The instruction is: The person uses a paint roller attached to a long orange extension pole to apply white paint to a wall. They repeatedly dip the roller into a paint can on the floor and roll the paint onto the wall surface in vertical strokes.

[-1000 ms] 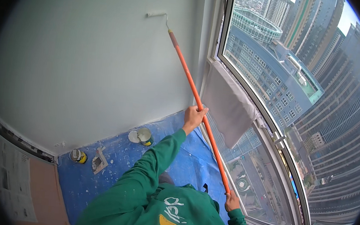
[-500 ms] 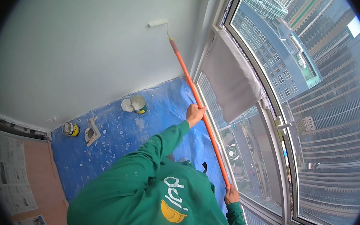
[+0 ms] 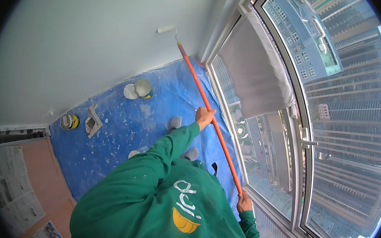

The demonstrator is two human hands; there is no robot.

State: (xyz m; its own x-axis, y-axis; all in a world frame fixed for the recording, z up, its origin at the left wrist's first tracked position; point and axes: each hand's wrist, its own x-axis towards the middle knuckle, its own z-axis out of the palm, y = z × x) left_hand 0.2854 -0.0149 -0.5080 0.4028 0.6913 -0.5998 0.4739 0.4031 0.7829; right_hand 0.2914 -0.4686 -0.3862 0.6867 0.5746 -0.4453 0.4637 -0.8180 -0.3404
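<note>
Both my hands are wrapped round the long orange pole of a paint roller. My left hand (image 3: 205,117) grips it about midway, with the arm stretched forward. My right hand (image 3: 244,201) holds its lower end, close by the window frame on my right. The orange pole (image 3: 202,90) slants up and to the left, away from me. At its far end a white roller sleeve (image 3: 165,30) on a bent wire frame lies against the pale grey-green wall (image 3: 93,33), fairly near the corner by the window.
A blue plastic sheet (image 3: 120,149) spotted with paint covers the floor. On it are an open paint tub (image 3: 143,88), its lid (image 3: 130,91), a yellow-banded can (image 3: 69,122) and a flat scraper-like tool (image 3: 93,124). A grey cloth (image 3: 261,66) hangs at the window (image 3: 308,143); newspapers (image 3: 15,180) lie left.
My view has tilted, so the floor things sit higher and my feet show. The roller has come down the wall, closer to the floor. Both hands keep their hold.
</note>
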